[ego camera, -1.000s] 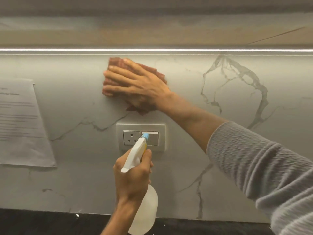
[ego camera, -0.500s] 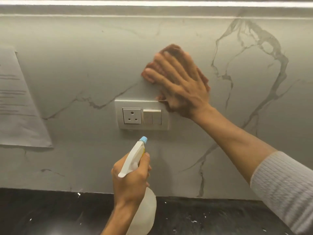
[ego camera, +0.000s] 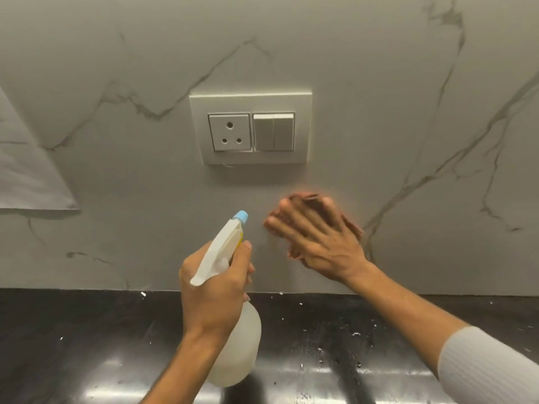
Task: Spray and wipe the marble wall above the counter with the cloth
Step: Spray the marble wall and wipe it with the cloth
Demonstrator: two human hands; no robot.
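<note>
The grey-white marble wall (ego camera: 364,68) with dark veins fills the upper view. My right hand (ego camera: 318,239) lies flat against it below and right of the switch plate, pressing a reddish-brown cloth (ego camera: 309,201) that shows only at its edges around my fingers; hand and cloth are motion-blurred. My left hand (ego camera: 214,290) grips a translucent white spray bottle (ego camera: 233,345) with a blue nozzle tip (ego camera: 241,216) aimed at the wall just left of the cloth, index finger on the trigger.
A white socket and switch plate (ego camera: 250,128) is set in the wall above both hands. A printed paper sheet (ego camera: 26,176) hangs at the left edge. The glossy black counter (ego camera: 73,345) below carries droplets and white specks.
My right hand has swept the cloth from high on the wall above the socket, down past its right side, to below it. The view tilted down; my left hand keeps the bottle in place.
</note>
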